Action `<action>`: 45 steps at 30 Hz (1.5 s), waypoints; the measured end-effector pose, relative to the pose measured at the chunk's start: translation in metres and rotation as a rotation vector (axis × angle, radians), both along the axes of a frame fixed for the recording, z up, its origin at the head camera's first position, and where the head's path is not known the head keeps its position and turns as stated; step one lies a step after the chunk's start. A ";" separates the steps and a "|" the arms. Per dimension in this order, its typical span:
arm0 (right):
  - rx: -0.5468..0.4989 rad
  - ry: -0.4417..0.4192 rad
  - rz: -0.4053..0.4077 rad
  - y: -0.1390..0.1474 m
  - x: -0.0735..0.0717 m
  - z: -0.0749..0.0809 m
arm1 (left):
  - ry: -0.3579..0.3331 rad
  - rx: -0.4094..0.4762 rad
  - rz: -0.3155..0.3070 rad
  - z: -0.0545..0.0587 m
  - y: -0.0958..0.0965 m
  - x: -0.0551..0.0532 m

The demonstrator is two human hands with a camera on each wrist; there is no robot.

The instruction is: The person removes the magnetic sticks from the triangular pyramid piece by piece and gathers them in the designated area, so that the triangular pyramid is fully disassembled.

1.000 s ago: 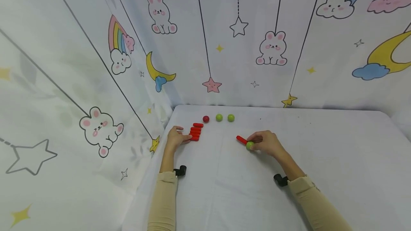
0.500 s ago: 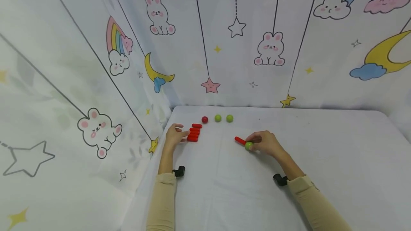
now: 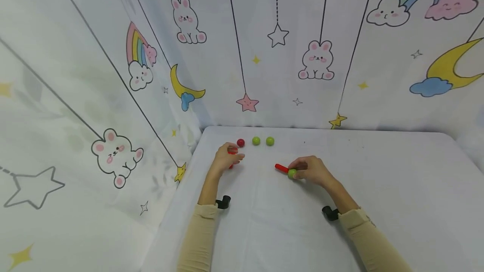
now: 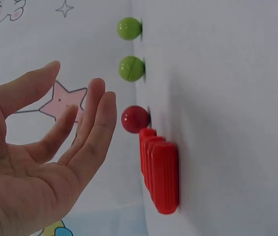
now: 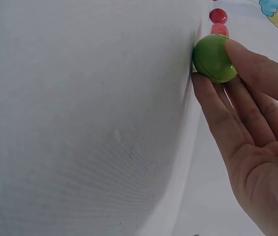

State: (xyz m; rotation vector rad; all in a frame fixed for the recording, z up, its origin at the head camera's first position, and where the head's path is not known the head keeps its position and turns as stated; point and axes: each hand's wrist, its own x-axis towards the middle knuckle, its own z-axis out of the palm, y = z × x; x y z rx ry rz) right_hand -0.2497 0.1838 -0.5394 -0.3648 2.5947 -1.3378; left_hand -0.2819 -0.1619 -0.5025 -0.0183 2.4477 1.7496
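My right hand (image 3: 313,169) pinches a shiny green ball (image 5: 215,58) low over the white cloth, with thumb and fingertips on it. A red stick (image 3: 281,168) lies at the ball's left side; I cannot tell if they are joined. My left hand (image 3: 224,158) hovers above a row of red ridged sticks (image 4: 165,178), partly covering them in the head view. Its fingers are spread and loosely bent, and the left wrist view shows nothing in them.
A dark red ball (image 3: 240,142) and two green balls, one left (image 3: 256,140) and one right (image 3: 270,141), stand in a line near the table's back edge. A white curtain (image 3: 227,53) with cartoon prints hangs behind and to the left of the table (image 3: 378,188).
My left hand has left the left side of the red sticks and moved right and slightly up, over them. The right hand keeps its hold on the green ball.
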 end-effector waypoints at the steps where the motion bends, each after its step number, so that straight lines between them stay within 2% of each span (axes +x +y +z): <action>1: -0.002 0.006 0.005 0.000 0.000 0.000 | -0.001 0.004 -0.018 0.000 0.004 0.000; 5: -0.005 0.020 0.016 -0.002 -0.001 -0.003 | -0.023 0.011 -0.087 0.000 0.022 0.002; 11: -0.026 0.053 0.074 -0.007 -0.003 -0.003 | -0.044 -0.040 -0.189 -0.005 0.045 0.006; 24: -0.037 0.107 0.212 -0.014 -0.002 -0.003 | -0.105 0.000 -0.281 -0.013 0.076 0.009; 30: -0.048 0.110 0.256 -0.015 -0.001 -0.003 | -0.059 -0.125 -0.308 -0.019 0.081 0.008; 34: -0.058 0.110 0.296 -0.015 -0.001 -0.003 | -0.048 -0.168 -0.322 -0.021 0.084 0.009; 45: -0.040 0.101 0.259 -0.014 0.001 0.000 | -0.091 -0.148 -0.244 -0.020 0.085 0.009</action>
